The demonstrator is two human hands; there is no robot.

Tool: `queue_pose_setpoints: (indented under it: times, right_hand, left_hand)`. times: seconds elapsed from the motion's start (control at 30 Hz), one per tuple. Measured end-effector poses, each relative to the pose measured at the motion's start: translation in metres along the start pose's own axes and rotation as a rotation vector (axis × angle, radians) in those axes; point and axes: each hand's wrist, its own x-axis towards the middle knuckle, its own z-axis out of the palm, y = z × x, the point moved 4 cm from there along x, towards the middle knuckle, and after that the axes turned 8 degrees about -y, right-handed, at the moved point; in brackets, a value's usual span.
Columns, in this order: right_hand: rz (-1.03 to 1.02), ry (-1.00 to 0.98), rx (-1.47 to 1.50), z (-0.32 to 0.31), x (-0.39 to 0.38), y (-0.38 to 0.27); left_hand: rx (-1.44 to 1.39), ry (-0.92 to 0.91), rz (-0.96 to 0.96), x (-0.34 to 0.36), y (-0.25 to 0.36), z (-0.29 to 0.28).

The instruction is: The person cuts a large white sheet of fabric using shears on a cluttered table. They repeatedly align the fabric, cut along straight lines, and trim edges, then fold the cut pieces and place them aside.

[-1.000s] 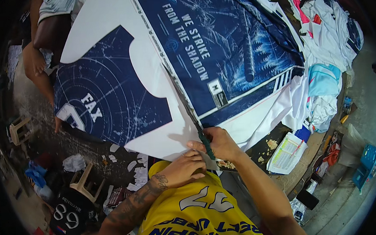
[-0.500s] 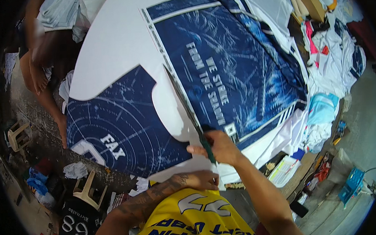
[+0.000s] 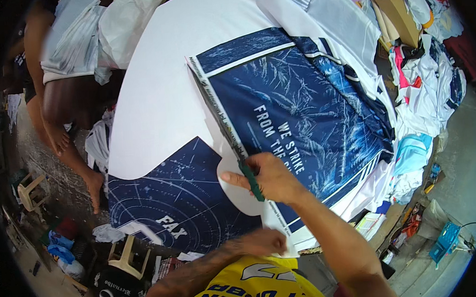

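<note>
My right hand (image 3: 275, 179) is closed round the dark green handles of long-bladed scissors (image 3: 251, 179). The blades point away from me along a narrow printed strip (image 3: 219, 109) at the left edge of a navy panel (image 3: 318, 116) with a tree pattern and white lettering. Left of the scissors lies another navy panel (image 3: 170, 199) with pale rings. Both panels are printed on one large white fabric sheet (image 3: 151, 72). My left hand (image 3: 268, 242), slightly blurred, is closed on the sheet's near edge, beside the cut strip end, just in front of my yellow shirt.
Another person's bare leg and foot (image 3: 90, 182) are at the left, with folded white cloth (image 3: 76, 47) above. Heaped garments (image 3: 428, 90) and a cardboard box (image 3: 399, 16) lie at the right. Beige stools (image 3: 130, 258) stand at lower left; a teal machine (image 3: 445, 242) sits lower right.
My right hand and the scissors have moved farther away along the strip, relative to the fabric. The left hand has shifted slightly right and down; the whole view has shifted too.
</note>
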Motion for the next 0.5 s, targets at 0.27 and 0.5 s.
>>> queue_pose_setpoints:
  times: [0.27, 0.5]
  right_hand:
    - [-0.069, 0.096, 0.064, -0.031, 0.055, -0.074]
    - [-0.450, 0.385, 0.032, -0.013, -0.087, 0.040]
  left_hand:
    - [1.249, 1.760, -0.353, -0.181, 0.067, -0.159]
    - [0.832, 0.993, -0.176, -0.094, -0.072, 0.032]
